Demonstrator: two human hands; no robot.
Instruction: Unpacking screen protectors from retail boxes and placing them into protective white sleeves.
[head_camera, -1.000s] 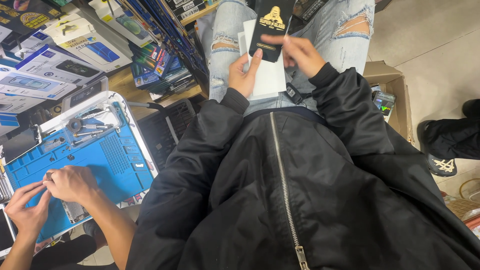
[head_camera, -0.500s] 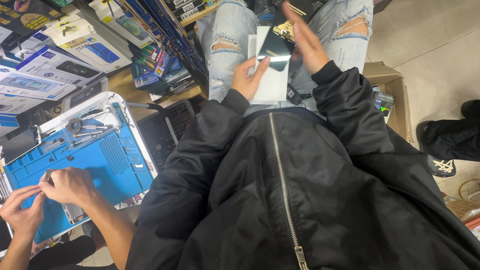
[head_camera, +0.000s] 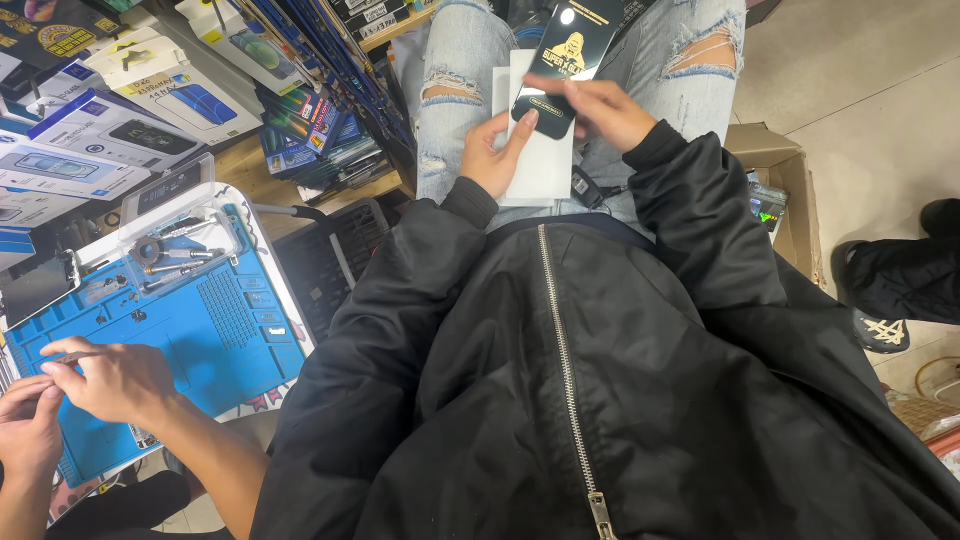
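I look down over my black zip jacket (head_camera: 600, 380) at my lap in torn light jeans (head_camera: 460, 60). My left hand (head_camera: 492, 152) holds a flat white box (head_camera: 545, 160) upright against my thighs. My right hand (head_camera: 600, 108) grips a black flat package with gold print (head_camera: 572, 55), laid over the top of the white box; its lower rounded end sits between my two hands.
At lower left another person's two hands (head_camera: 95, 385) work over a blue repair mat (head_camera: 210, 330) with small tools. Boxed phone accessories (head_camera: 120, 130) are stacked at upper left. A cardboard box (head_camera: 775, 180) and someone's dark shoe (head_camera: 890, 280) are at right.
My right hand has shifted the black package from low over the white box to higher and tilted. The other person's hands have moved slightly on the blue mat.
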